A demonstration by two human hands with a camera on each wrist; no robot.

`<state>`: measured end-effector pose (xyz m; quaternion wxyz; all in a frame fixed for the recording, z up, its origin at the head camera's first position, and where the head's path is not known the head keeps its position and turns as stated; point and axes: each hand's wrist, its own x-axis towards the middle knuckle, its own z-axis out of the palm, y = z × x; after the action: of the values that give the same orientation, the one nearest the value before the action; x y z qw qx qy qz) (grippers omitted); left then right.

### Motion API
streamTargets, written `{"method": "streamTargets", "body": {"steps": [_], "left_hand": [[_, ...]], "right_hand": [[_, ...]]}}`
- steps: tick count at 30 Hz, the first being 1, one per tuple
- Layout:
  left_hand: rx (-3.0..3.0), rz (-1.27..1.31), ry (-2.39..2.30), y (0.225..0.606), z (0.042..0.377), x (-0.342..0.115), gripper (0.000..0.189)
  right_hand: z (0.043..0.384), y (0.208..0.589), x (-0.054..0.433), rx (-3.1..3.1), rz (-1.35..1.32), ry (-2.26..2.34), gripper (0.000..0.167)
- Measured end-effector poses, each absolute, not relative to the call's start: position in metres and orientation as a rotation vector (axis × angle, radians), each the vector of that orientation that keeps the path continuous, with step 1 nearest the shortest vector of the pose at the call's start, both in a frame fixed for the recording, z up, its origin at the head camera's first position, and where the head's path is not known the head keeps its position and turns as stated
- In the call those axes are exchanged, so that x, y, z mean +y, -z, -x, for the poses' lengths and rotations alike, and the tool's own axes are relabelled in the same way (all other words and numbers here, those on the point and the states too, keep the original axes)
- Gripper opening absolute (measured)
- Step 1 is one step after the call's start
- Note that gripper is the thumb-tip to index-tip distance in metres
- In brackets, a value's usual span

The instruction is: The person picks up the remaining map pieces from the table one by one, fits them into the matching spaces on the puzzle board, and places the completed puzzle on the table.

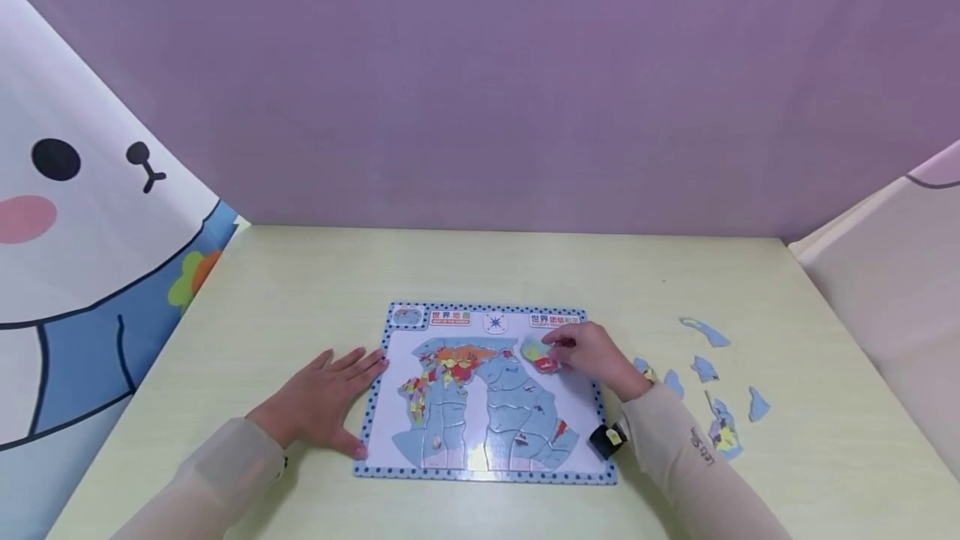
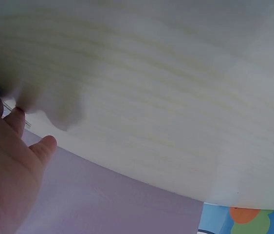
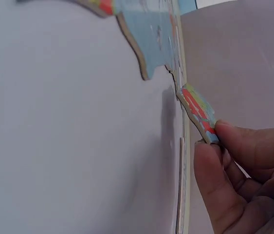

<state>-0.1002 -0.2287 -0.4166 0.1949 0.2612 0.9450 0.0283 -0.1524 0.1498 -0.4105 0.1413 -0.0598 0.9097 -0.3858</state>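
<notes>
My right hand pinches a puzzle piece printed in red, yellow-green and light blue between thumb and fingers. In the right wrist view the piece is tilted, its far end right at the board. The world map puzzle board lies flat, with a dotted blue border and a white bed. Assembled pieces, mostly blue, form an arch with a white gap low in the middle. My left hand rests with fingers spread at the board's left edge, fingertips on the border.
Several loose puzzle pieces lie on the pale wooden table right of the board, some beside the right forearm. A purple backdrop rises behind the table. At the left hangs a cloth with a cartoon figure.
</notes>
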Motion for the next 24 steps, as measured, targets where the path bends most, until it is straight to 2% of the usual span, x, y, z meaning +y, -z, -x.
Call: {"method": "streamTargets", "body": {"steps": [14,24], "left_hand": [[2.658,-0.748,-0.064,0.4199,0.1006,-0.2290,0.120],[2.654,-0.738,-0.057,0.4194,0.1016,-0.2290,0.120]], "right_hand": [[0.1515,0.4138,0.1471,2.653,0.276,1.095,0.016],[0.1525,0.4156,0.1415,2.631,0.197,1.094,0.017]]}}
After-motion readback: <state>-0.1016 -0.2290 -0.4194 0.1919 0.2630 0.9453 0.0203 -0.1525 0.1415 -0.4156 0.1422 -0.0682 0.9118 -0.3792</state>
